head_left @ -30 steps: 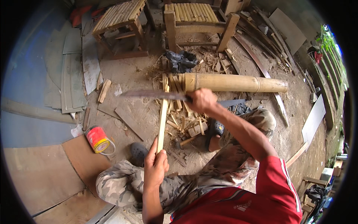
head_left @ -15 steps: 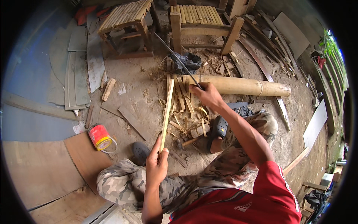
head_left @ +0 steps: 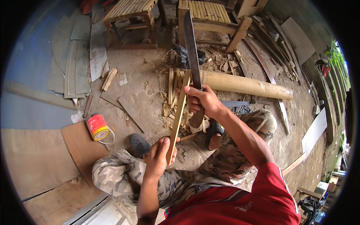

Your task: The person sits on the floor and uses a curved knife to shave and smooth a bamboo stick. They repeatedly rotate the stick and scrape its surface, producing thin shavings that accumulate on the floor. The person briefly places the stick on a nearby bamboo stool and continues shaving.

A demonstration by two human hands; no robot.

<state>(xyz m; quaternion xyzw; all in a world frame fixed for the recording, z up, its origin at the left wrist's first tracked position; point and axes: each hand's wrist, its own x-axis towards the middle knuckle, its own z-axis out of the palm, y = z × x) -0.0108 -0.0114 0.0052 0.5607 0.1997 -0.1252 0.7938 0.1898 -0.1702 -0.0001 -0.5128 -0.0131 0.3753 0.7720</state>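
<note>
Both hands are busy over the dirt floor. Left hand (head_left: 159,155) is closed around the lower end of a thin bamboo strip (head_left: 179,112), which slants up and away from it toward the right hand. Right hand (head_left: 202,101), clenched on the handle of a long machete (head_left: 192,52), holds the blade raised and pointing away, above the strip's far end; whether blade and strip touch there is hard to tell. Just beyond the right hand lies a thick bamboo pole (head_left: 243,84) among split slats and shavings (head_left: 172,93). Left of the left hand, a red can (head_left: 96,127) lies on its side. Two bamboo stools (head_left: 204,15) stand well beyond both hands.
</note>
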